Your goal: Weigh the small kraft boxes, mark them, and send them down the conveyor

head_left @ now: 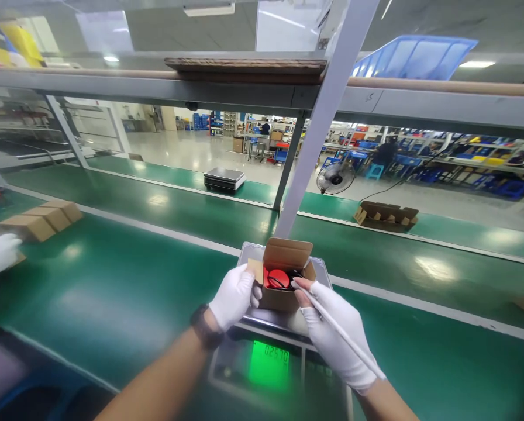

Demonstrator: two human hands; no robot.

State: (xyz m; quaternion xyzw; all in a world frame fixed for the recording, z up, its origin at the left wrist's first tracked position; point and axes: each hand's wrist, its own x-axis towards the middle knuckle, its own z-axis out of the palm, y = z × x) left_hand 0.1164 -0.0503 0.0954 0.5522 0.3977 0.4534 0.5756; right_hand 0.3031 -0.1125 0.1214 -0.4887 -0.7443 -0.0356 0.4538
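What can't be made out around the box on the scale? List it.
Head view only:
- Contents of the small cardboard box: red item partly hidden by the box walls.
- Scale display digits: blurred.
- Left hand fingertips: behind the box side.
- Right hand grip on the white pen: unclear.

we can read only one thing: the green lit display (269, 363) on the front of the scale (262, 374) before us shows digits, which look like 0257.0, though the glare blurs them. the small cardboard box (283, 275) on its pan bears no print we can read.
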